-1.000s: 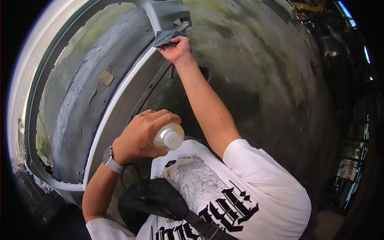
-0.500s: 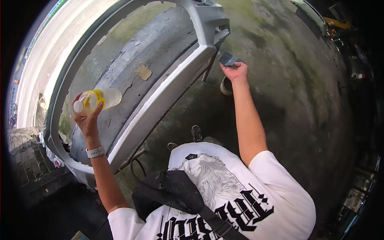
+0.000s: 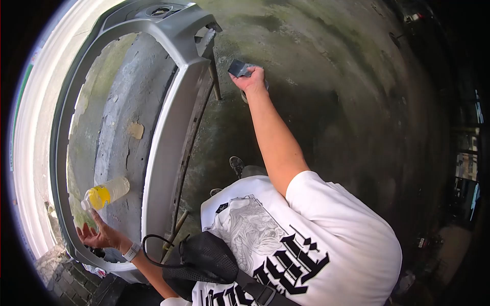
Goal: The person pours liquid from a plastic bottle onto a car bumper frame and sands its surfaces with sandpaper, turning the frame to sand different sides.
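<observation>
My left hand (image 3: 102,235) is open, its fingers spread, just below the cap end of a clear plastic bottle with a yellow label (image 3: 108,193). A fingertip is close to the white cap; whether it touches I cannot tell. The bottle shows through the opening of a grey car bumper (image 3: 171,115), against the grey concrete behind it. Out past the bumper's far end, my right hand (image 3: 252,79) grips a dark grey piece of sandpaper (image 3: 238,67), held by its near edge.
The bumper rests on a stand with thin legs (image 3: 215,84). A pale container (image 3: 244,97) sits mostly hidden under my right hand. A black mesh bag (image 3: 209,257) hangs across my front. Stained concrete floor (image 3: 326,76) stretches to the right.
My left hand has let go of the bottle and drawn down away from it. The right hand still holds the sandpaper. The whole view has turned, shifting the bumper leftward.
</observation>
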`<state>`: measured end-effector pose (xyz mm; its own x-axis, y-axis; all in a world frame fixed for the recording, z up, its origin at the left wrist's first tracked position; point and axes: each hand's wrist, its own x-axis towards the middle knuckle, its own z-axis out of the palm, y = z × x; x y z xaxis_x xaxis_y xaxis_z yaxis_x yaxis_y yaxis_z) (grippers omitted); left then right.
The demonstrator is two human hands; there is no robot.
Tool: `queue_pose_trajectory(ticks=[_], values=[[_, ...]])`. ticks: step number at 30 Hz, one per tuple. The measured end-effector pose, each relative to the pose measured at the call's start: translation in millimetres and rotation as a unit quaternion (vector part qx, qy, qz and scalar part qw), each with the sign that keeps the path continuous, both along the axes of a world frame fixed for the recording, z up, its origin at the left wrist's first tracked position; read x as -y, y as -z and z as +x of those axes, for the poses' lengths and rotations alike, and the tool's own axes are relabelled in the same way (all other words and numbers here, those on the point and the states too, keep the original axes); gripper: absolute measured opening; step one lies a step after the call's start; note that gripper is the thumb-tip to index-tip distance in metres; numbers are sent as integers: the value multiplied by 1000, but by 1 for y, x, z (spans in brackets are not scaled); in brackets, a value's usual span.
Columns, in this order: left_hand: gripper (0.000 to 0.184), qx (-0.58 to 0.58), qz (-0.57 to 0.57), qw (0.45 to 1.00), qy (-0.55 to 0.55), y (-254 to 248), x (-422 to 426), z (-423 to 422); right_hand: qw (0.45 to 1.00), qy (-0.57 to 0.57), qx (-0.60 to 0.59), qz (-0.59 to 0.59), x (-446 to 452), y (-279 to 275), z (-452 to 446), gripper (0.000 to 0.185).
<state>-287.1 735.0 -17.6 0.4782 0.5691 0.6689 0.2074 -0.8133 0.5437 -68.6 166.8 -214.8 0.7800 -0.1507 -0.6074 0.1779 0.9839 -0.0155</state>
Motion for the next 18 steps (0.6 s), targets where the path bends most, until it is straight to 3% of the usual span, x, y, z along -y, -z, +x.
queue_pose_trajectory(ticks=[1,3,5,7,9,11,17,18], values=[[73,59,4,995,77,-16,15,-6,1000,12,-2,0,5,4,1,60],[75,57,-94,951,290,-48,76,-2,1000,21,-2,11,10,9,1,55],[83,-48,-90,879,466,-70,160,6,999,33,-1,-5,8,10,2,53],[97,-174,-50,747,640,-71,223,18,1000,16,0,-7,4,17,5,51],[97,-298,-116,573,754,-66,282,24,1000,17,8,7,-5,9,2,50],[100,-323,-89,456,825,-49,331,30,999,18,31,22,-12,7,1,49],[115,-404,-197,320,834,-8,397,32,994,42,42,89,-16,20,0,39],[128,-325,-142,321,878,3,406,32,994,43,35,95,-15,23,-1,40]])
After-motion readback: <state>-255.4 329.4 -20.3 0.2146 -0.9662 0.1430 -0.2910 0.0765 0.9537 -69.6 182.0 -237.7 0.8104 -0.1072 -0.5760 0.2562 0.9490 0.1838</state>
